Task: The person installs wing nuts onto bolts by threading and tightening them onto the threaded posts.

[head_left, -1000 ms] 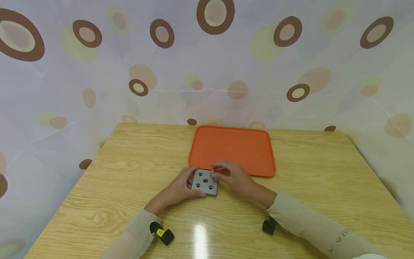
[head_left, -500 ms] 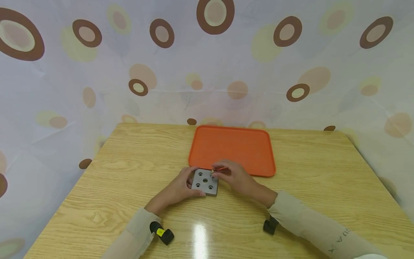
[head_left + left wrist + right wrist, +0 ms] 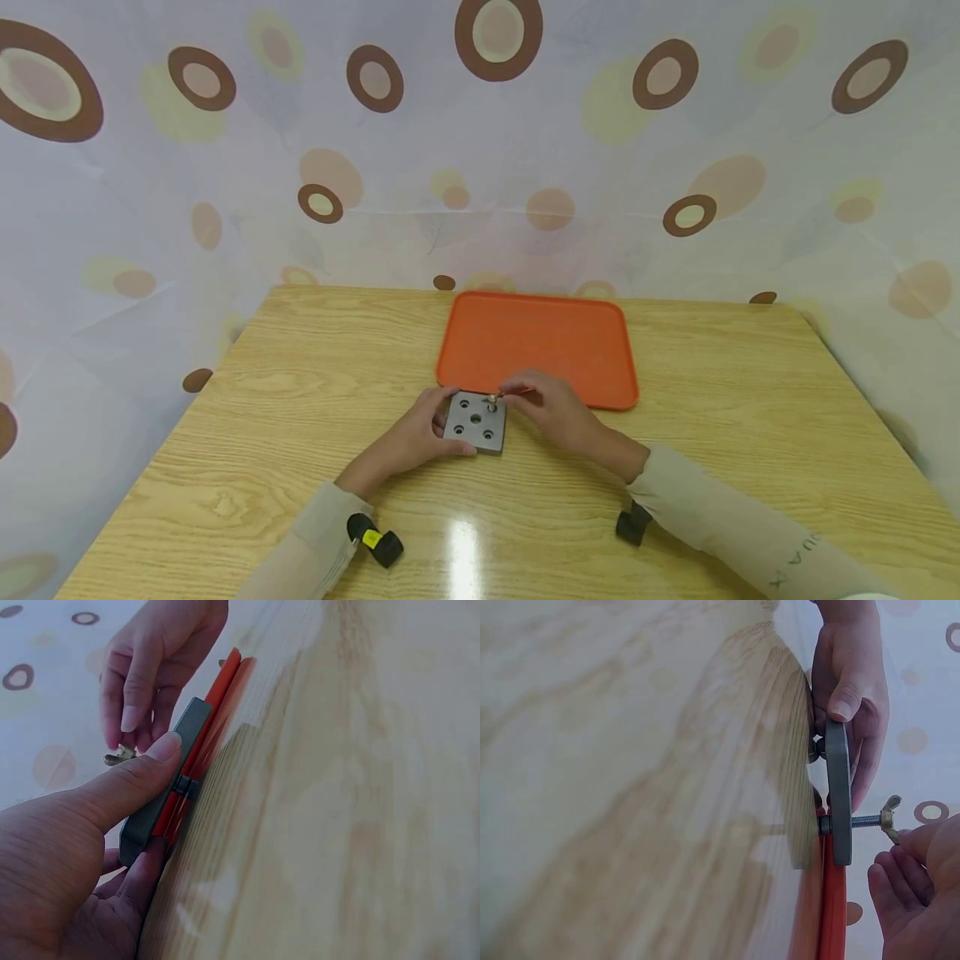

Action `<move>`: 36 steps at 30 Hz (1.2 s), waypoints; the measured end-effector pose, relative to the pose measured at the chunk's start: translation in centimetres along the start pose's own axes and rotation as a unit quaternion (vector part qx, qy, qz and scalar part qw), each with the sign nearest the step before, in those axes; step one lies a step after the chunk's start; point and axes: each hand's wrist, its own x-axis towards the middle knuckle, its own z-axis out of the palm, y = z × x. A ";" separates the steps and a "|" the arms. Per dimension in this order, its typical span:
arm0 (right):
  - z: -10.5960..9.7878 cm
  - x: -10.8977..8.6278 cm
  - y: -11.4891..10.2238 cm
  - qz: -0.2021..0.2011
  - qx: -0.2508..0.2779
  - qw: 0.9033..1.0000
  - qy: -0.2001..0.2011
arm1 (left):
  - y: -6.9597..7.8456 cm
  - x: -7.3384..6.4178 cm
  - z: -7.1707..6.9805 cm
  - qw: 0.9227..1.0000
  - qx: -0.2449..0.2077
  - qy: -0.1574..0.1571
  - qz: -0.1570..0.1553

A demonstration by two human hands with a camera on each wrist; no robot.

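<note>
A square grey metal plate with several round holes sits in front of the orange tray. My left hand grips its left side, thumb on the near edge and fingers at the far edge. From the far right corner rises a threaded bolt, with a brass wing nut near its free end. My right hand has thumb and forefinger at one wing of that nut, pinching it. Under the plate, dark round feet or bolt heads show in the right wrist view.
The orange tray lies behind the plate on a wood-grain table. A patterned curtain hangs behind and at the sides. Black camera mounts are strapped at both sleeves.
My right hand has shifted slightly to the right, so more of the wing nut and bolt shows. The left hand and the plate have stayed in place.
</note>
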 end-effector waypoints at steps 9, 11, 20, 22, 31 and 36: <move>-0.2 0.1 -0.6 0.007 0.004 1.000 -0.009 | 0.1 0.0 -0.1 1.000 0.006 -0.004 -0.003; 0.0 0.1 0.1 0.004 0.002 1.000 -0.007 | 0.0 0.0 -0.1 1.000 0.009 -0.003 -0.003; 0.1 0.2 0.2 -0.005 -0.013 1.000 -0.007 | 0.0 0.0 -0.1 1.000 0.013 -0.004 -0.001; 0.2 0.2 0.1 -0.004 -0.008 1.000 -0.008 | 0.0 0.0 -0.1 1.000 0.012 -0.004 0.000; 0.4 0.3 0.0 0.030 0.011 0.999 -0.006 | -0.2 0.1 0.0 1.000 0.011 -0.001 0.003; 0.5 0.3 -0.3 0.039 0.010 0.999 -0.007 | -0.2 0.1 0.0 1.000 0.012 -0.001 0.004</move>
